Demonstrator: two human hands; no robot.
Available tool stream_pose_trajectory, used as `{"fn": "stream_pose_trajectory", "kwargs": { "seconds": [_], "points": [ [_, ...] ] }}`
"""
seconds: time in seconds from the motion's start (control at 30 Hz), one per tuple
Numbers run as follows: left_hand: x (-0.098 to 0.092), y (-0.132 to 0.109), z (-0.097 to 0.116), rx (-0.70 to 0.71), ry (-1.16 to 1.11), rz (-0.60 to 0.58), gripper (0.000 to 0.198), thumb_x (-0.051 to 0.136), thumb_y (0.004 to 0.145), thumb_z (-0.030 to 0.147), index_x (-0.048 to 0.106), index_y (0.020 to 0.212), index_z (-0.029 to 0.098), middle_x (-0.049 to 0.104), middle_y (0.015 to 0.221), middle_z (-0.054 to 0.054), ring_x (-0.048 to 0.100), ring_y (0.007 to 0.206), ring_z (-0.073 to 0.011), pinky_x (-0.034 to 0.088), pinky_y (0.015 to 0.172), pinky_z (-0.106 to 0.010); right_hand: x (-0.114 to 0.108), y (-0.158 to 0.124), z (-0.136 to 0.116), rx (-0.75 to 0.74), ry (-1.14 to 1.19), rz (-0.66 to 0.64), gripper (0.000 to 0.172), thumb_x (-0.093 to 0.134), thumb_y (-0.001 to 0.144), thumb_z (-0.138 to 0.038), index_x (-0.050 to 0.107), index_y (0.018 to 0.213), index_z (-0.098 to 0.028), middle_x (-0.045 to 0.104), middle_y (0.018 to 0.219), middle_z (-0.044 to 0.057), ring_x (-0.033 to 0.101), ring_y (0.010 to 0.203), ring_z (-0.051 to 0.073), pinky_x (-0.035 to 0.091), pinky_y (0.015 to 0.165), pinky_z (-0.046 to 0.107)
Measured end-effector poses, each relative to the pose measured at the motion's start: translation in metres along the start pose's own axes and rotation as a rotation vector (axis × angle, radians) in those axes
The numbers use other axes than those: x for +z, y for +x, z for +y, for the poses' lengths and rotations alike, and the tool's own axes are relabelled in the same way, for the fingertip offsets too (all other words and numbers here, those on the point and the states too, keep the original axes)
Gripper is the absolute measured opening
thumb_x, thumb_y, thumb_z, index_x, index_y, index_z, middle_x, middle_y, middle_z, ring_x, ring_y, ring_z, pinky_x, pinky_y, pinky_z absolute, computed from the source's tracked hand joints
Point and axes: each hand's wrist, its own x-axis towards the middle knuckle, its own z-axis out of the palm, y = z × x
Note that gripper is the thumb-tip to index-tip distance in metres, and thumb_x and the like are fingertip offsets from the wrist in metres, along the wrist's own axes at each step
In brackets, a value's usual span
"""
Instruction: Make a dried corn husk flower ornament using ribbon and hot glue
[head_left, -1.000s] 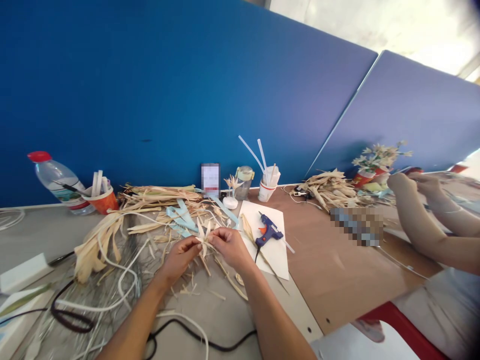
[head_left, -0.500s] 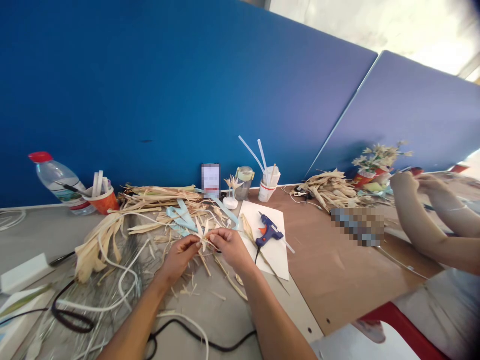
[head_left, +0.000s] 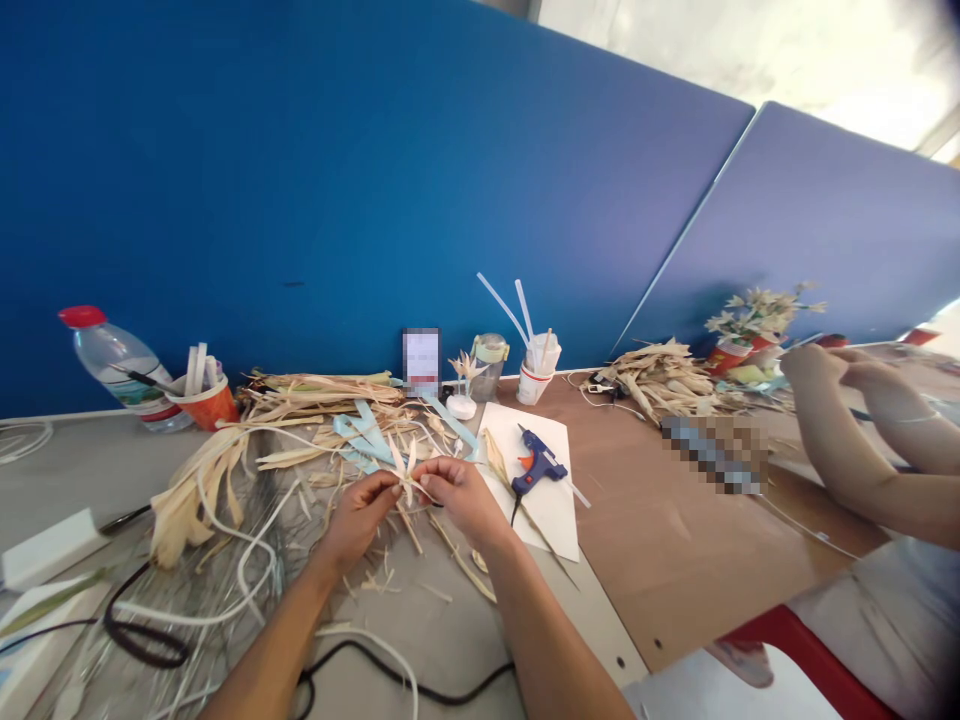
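Observation:
Between my two hands is a small pale flower made of dried husk (head_left: pixel 406 466), its pointed petals fanning upward and outward. My left hand (head_left: pixel 367 510) pinches it from the left with thumb and fingers. From the other side my right hand (head_left: pixel 459 492) grips it, fingertips closed at its centre. Just right of the hands, a blue hot glue gun (head_left: pixel 541 462) lies on a white sheet (head_left: pixel 551 535) beside a strip of husk. Behind the hands lie light blue ribbon (head_left: pixel 364 432) and piled dried husks (head_left: pixel 330 395).
A red-capped bottle (head_left: pixel 124 365) and an orange cup of tools (head_left: pixel 206 400) stand at left. White cables (head_left: pixel 251 560) and thin wires cover the near left. A phone (head_left: pixel 421 362), a jar (head_left: pixel 489 368) and a cup with glue sticks (head_left: pixel 535 385) stand behind. A co-worker's arms (head_left: pixel 862 440) are at right.
The husk flower has turned slightly between my fingertips, its petals now pointing a little differently. Both hands stay nearly in place.

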Motion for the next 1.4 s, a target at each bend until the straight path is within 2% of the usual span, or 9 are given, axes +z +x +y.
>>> {"fn": "stream_pose_trajectory", "kwargs": {
  "seconds": [0.17, 0.3, 0.43, 0.67, 0.87, 0.93, 1.07, 1.23, 1.4],
  "points": [
    [0.001, -0.002, 0.0, -0.079, -0.074, -0.022, 0.025, 0.063, 0.07, 0.042, 0.066, 0.068, 0.018, 0.055, 0.059, 0.001, 0.046, 0.057, -0.0136, 0.038, 0.054, -0.024, -0.003, 0.0, -0.002, 0.051, 0.176, -0.01, 0.006, 0.062, 0.066, -0.021, 0.064, 0.068, -0.016, 0.06, 0.062, -0.002, 0.048, 0.055, 0.009, 0.038, 0.057, 0.022],
    [0.0, -0.005, -0.002, -0.155, -0.171, -0.11, 0.025, 0.062, 0.072, 0.044, 0.065, 0.07, 0.019, 0.055, 0.06, 0.001, 0.042, 0.052, -0.0123, 0.036, 0.052, -0.025, -0.01, 0.002, 0.0, 0.198, 0.387, -0.092, 0.022, 0.074, 0.061, -0.031, 0.062, 0.071, -0.015, 0.061, 0.064, -0.001, 0.049, 0.052, 0.008, 0.039, 0.054, 0.021],
    [-0.002, -0.006, -0.003, -0.126, -0.215, -0.171, 0.019, 0.064, 0.071, 0.038, 0.064, 0.065, 0.02, 0.055, 0.061, 0.001, 0.042, 0.055, -0.0123, 0.036, 0.055, -0.025, -0.011, 0.0, -0.001, 0.207, 0.357, -0.216, 0.032, 0.079, 0.057, -0.036, 0.06, 0.072, -0.015, 0.059, 0.06, -0.002, 0.051, 0.052, 0.008, 0.041, 0.057, 0.022],
    [-0.001, -0.006, -0.01, -0.159, -0.317, -0.22, 0.024, 0.068, 0.073, 0.038, 0.066, 0.069, 0.015, 0.061, 0.064, -0.002, 0.052, 0.061, -0.0141, 0.043, 0.064, -0.028, 0.0, -0.001, 0.003, 0.119, 0.212, -0.141, 0.029, 0.073, 0.06, -0.038, 0.053, 0.061, -0.017, 0.054, 0.054, -0.004, 0.049, 0.051, 0.009, 0.04, 0.056, 0.024],
    [-0.002, 0.002, -0.006, -0.082, -0.442, 0.164, 0.039, 0.072, 0.068, 0.035, 0.063, 0.103, 0.019, 0.064, 0.105, -0.007, 0.058, 0.098, -0.0215, 0.044, 0.086, -0.032, 0.0, 0.005, 0.008, -0.13, -0.113, 0.267, 0.018, 0.056, 0.074, -0.031, 0.051, 0.063, -0.018, 0.048, 0.055, -0.004, 0.042, 0.053, 0.01, 0.034, 0.054, 0.024],
    [-0.004, 0.004, -0.006, -0.031, -0.455, 0.278, 0.036, 0.07, 0.069, 0.035, 0.062, 0.101, 0.02, 0.063, 0.104, -0.006, 0.059, 0.097, -0.0201, 0.044, 0.087, -0.032, 0.0, 0.006, 0.01, -0.196, -0.264, 0.398, 0.017, 0.053, 0.077, -0.03, 0.049, 0.065, -0.019, 0.049, 0.06, -0.003, 0.043, 0.057, 0.012, 0.035, 0.056, 0.025],
    [-0.001, -0.001, -0.002, 0.079, -0.195, 0.371, 0.016, 0.063, 0.075, 0.036, 0.063, 0.077, 0.02, 0.06, 0.076, -0.001, 0.056, 0.075, -0.0167, 0.045, 0.077, -0.031, 0.004, 0.004, 0.017, -0.419, -0.61, 0.51, 0.013, 0.049, 0.08, -0.023, 0.048, 0.068, -0.02, 0.051, 0.071, 0.002, 0.047, 0.067, 0.016, 0.039, 0.063, 0.028],
    [0.01, -0.011, 0.009, 0.317, 0.272, 0.34, 0.011, 0.059, 0.078, 0.032, 0.064, 0.073, 0.024, 0.063, 0.076, -0.003, 0.056, 0.082, -0.0215, 0.042, 0.082, -0.034, 0.007, 0.002, 0.023, -0.624, -0.796, 0.543, 0.011, 0.047, 0.083, -0.016, 0.053, 0.073, -0.019, 0.055, 0.084, 0.007, 0.051, 0.082, 0.02, 0.042, 0.075, 0.033],
    [0.013, -0.01, 0.01, 0.264, 0.426, 0.266, 0.011, 0.06, 0.078, 0.033, 0.068, 0.078, 0.025, 0.068, 0.081, -0.004, 0.056, 0.087, -0.0241, 0.039, 0.087, -0.038, 0.011, 0.0, 0.025, -0.658, -0.827, 0.517, 0.01, 0.049, 0.083, -0.014, 0.056, 0.077, -0.019, 0.056, 0.087, 0.008, 0.052, 0.085, 0.021, 0.043, 0.077, 0.035]
  ]
}}
